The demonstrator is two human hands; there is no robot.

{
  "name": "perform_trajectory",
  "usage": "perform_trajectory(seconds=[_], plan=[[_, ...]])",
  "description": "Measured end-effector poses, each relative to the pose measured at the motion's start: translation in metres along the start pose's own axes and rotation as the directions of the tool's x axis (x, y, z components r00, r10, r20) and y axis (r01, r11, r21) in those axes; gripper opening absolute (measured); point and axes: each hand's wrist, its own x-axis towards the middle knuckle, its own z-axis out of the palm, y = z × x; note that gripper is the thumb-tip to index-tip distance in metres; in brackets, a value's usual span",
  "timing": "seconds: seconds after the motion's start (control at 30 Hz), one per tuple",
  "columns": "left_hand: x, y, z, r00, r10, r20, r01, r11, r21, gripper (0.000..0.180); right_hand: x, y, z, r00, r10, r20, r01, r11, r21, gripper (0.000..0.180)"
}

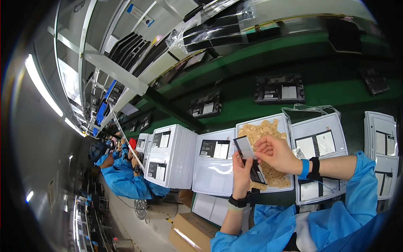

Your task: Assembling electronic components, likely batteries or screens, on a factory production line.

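Note:
My left hand (242, 178) grips a flat black-and-white battery pack (243, 145), holding it tilted above a white tray (286, 119) heaped with small tan pieces (262, 128). At the pack's right edge my right hand (273, 152) is closed in a pinch; whatever is between its fingertips is too small to make out. To the left, a white tray (212, 172) carries another battery pack (215, 148) in its upper part. On the right, further packs (325, 143) lie in a white tray (300, 129) with clear plastic film around it.
Stacked white trays (182, 157) stand at the left, others (371, 122) at the far right. Behind, opened black device housings (279, 89) lie along a green conveyor (239, 94). A co-worker in blue (126, 178) sits at left. A cardboard box (193, 233) is below.

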Motion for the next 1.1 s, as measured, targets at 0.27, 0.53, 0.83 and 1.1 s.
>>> perform_trajectory(seconds=[0.27, 0.53, 0.83, 1.1], plan=[[-0.008, 0.032, -0.002, 0.995, -0.067, 0.079, 0.089, 0.942, -0.325, 0.065, 0.024, 0.028, -0.014, 0.994, -0.104, 0.042, 0.112, 0.94, -0.321, 0.008], [0.011, 0.016, -0.013, 0.998, 0.062, 0.0, -0.06, 0.973, -0.224, 0.062, 0.012, 0.007, -0.006, 0.862, -0.453, 0.228, 0.487, 0.617, -0.618, 0.018], [0.007, 0.007, 0.0, 0.995, 0.082, 0.059, -0.08, 0.996, -0.03, 0.071, 0.003, 0.005, 0.022, 0.965, -0.119, 0.233, 0.168, 0.964, -0.207, 0.017], [0.019, 0.036, -0.038, 0.964, 0.232, -0.132, -0.254, 0.949, -0.187, 0.085, 0.038, 0.049, -0.056, 0.903, -0.334, 0.27, 0.417, 0.531, -0.738, 0.013]])
